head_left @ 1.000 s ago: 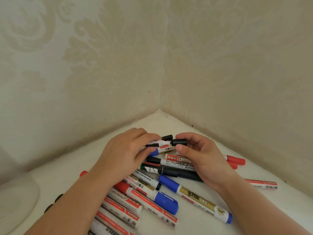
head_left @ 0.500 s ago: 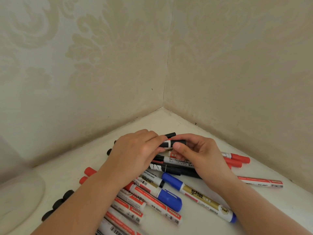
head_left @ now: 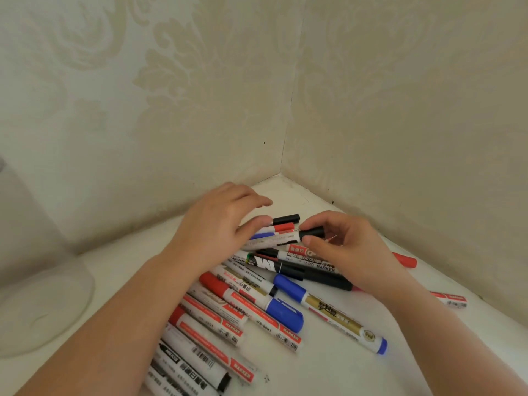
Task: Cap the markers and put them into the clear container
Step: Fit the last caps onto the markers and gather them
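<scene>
Black plastic sits on the end of the marker [head_left: 274, 240] held between the two hands: the cap [head_left: 313, 232] looks seated on it, though blur keeps me from telling whether it is pressed fully home. That makes this one marker capped or nearly so, by my reading, and none visibly stowed. The container [head_left: 43, 304] stands well off to the left of the fingers, faint and see-through, and I cannot make out anything inside it.

Much is left. A loose pile of markers [head_left: 251, 298] lies below and between the wrists, spreading toward the camera; several wear red, blue or black caps, others I cannot judge. A few more lie just past the fingertips, and a red marker [head_left: 404, 260] pokes out beyond the right wrist.

The right hand [head_left: 351, 252] pinches the cap between thumb and forefinger, the other fingers curled loosely behind. The left hand [head_left: 217, 227] lies over the barrel's other end, its thumb [head_left: 254, 225] pressing the barrel; its upper fingers reach forward, nearly straight, over the markers beyond. Whether they touch anything I cannot tell.

Next, I judge, comes carrying this marker left to the container.
</scene>
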`<state>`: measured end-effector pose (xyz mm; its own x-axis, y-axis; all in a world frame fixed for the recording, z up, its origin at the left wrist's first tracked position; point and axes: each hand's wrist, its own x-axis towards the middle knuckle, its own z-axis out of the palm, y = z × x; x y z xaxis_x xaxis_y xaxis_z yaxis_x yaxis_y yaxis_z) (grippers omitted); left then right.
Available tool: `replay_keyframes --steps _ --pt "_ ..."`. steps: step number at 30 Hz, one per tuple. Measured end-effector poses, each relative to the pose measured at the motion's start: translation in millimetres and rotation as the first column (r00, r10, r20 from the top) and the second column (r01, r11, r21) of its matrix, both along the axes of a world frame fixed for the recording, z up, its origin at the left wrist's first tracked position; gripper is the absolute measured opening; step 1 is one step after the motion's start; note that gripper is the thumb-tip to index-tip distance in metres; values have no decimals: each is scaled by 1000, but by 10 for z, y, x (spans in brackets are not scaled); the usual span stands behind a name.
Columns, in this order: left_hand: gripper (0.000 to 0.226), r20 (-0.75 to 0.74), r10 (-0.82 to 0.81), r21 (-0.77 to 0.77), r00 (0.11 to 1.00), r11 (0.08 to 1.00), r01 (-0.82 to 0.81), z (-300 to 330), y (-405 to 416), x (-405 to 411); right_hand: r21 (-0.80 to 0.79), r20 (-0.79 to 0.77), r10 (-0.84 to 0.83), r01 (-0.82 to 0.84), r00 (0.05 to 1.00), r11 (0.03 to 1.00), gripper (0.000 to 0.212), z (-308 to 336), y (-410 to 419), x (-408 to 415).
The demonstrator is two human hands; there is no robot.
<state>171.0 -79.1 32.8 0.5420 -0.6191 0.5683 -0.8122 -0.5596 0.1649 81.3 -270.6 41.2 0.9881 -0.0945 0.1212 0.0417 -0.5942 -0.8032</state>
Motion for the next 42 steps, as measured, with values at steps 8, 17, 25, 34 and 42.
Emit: replay_keyframes --steps 8,17,25,34,42 --pt "19 257 92 -170 962 984 -48 127 55 -37 -491 85 342 -259 936 832 25 89 563 -314" --pt "20 123 102 -211 987 975 -75 334 362 -152 -668 42 526 -367 849 647 47 -440 1235 -657" --pt "20 -64 140 -242 988 958 -151 168 997 -508 -685 146 503 -280 852 672 36 -363 1306 -743" --pt "17 50 226 -306 973 931 -200 239 1046 -650 -717 413 593 -155 691 679 27 -640 2022 -913" --pt "13 454 585 -553 672 776 -303 278 1476 -910 -737 263 367 -59 892 673 10 -422 1489 -761"
